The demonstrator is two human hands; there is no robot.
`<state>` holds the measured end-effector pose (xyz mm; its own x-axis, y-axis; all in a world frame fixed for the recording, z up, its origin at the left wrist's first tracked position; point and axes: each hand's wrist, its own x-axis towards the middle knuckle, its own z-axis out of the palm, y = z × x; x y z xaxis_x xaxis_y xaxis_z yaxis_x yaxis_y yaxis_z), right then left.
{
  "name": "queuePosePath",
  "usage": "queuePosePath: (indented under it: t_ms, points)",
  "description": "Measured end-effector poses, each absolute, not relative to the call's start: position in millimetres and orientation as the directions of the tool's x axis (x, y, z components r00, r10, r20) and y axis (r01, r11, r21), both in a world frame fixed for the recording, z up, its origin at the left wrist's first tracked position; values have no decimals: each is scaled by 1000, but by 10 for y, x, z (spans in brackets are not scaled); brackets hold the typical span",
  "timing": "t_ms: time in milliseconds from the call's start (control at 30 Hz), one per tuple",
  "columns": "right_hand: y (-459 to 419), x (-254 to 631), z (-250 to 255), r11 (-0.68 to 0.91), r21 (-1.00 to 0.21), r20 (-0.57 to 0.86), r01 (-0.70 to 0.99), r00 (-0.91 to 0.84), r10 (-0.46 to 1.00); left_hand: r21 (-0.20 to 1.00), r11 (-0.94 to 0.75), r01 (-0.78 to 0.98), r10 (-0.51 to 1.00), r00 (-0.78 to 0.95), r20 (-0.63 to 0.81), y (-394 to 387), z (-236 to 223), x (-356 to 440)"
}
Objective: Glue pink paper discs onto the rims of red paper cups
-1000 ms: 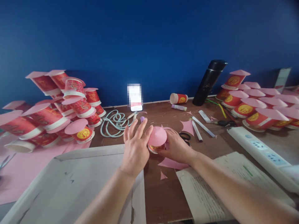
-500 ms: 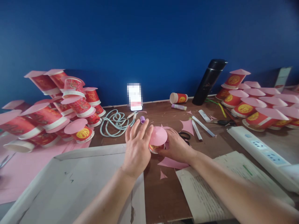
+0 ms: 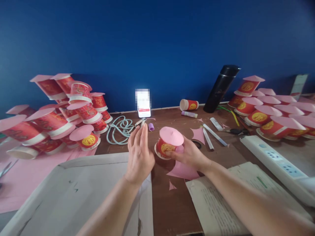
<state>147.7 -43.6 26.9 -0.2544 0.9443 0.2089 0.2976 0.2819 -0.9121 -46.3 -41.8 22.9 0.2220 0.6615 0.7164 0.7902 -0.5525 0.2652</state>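
A red paper cup point(image 3: 162, 148) with a gold emblem stands upside down and slightly tilted over the brown table point(image 3: 169, 206). A pink paper cone point(image 3: 171, 136) sits on its top like a roof. My right hand point(image 3: 190, 152) is wrapped round the cup's right side, thumb across the front. Left of the cup, and apart from it, my left hand point(image 3: 140, 155) is held up, holding nothing, with its fingers stretched out. Pink paper offcuts point(image 3: 183, 169) lie beneath my right hand. A purple glue-stick cap point(image 3: 151, 127) lies beyond my left hand.
Cups with pink tops are piled at left point(image 3: 56, 123) and right point(image 3: 261, 114). At the wall stand a lit phone point(image 3: 144, 113) and a black flask point(image 3: 220, 88). A power strip point(image 3: 278, 160), printed papers point(image 3: 221, 196), a cable point(image 3: 118, 131) and a white board point(image 3: 93, 193) lie around.
My left hand has come off the cup and moved left. The cup, still in my right hand, has shifted slightly right and now leans a little, showing its emblem.
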Motion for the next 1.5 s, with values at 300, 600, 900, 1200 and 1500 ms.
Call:
queuePosePath:
  t_ms: [300, 600, 900, 1200, 1500]
  points:
    - [-323, 1656, 196, -111, -908, 31, -404, -329, 944, 292, -572, 766, 677, 240, 696, -417, 161, -451]
    - [-330, 1645, 294, -80, -981, -20, -177, -318, 948, 330, -556, 763, 714, 236, 659, -418, 125, -450]
    - [-379, 1579, 177, 155, -978, 127, 139, -197, 972, 854, -300, 426, 940, -20, 340, -431, 251, -408]
    - [-370, 1557, 113, 366, -643, 366, 673, -150, 919, 991, 28, 127, 973, 222, -56, -496, 358, -290]
    - [-403, 1532, 113, 471, -503, 451, 725, -245, 858, 994, -5, 107, 976, 216, -18, -496, 300, -298]
